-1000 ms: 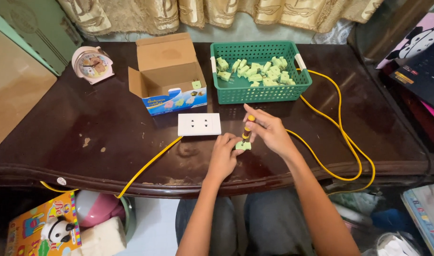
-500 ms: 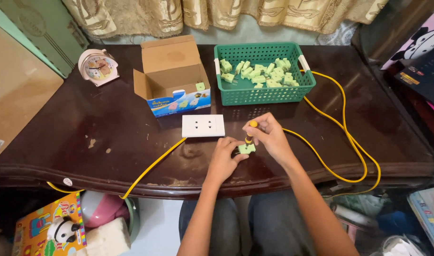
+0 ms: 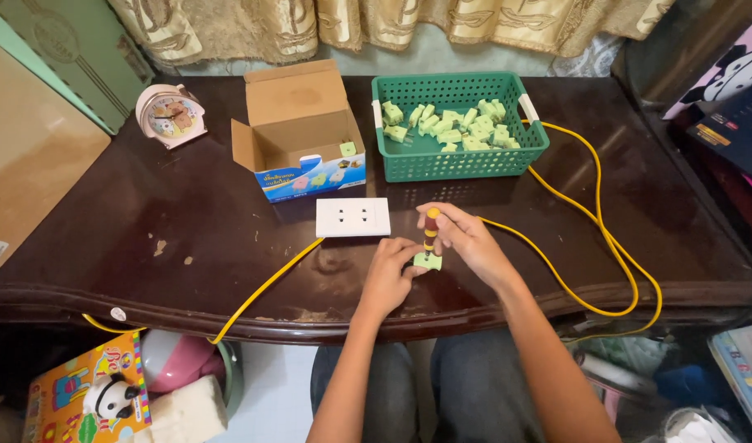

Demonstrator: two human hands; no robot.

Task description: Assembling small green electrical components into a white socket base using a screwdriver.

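Green plug (image 3: 427, 262) sits on the dark table (image 3: 187, 246) just in front of the white socket plate (image 3: 353, 217), a little to that plate's right and nearer the person. The left hand (image 3: 390, 267) pinches the plug from its left side, fingers closed on its edge and pressing it down to the tabletop. The right hand (image 3: 466, 242) comes in from the plug's right and is clenched around a small screwdriver (image 3: 430, 232) with a yellow and red handle. The tool stands nearly upright, its long axis running straight down from the right fingers into the top of the plug, so the tip meets the plug directly below the grip. Both hands are at the plug; the left one is touching it, the right reaches it only through the tool. Whether the tip is seated in a screw head is too small to tell, though it seems to rest on the plug's upper face.

Behind the socket plate, to its right, a green basket (image 3: 474, 160) holds many more pale green plugs. Behind the plate to its left stands an open cardboard box (image 3: 298, 135), and farther left a pink alarm clock (image 3: 169, 115). A yellow cable (image 3: 605, 246) loops from the basket side round to the right of the hands, and another length runs from the plate off the table's near edge.
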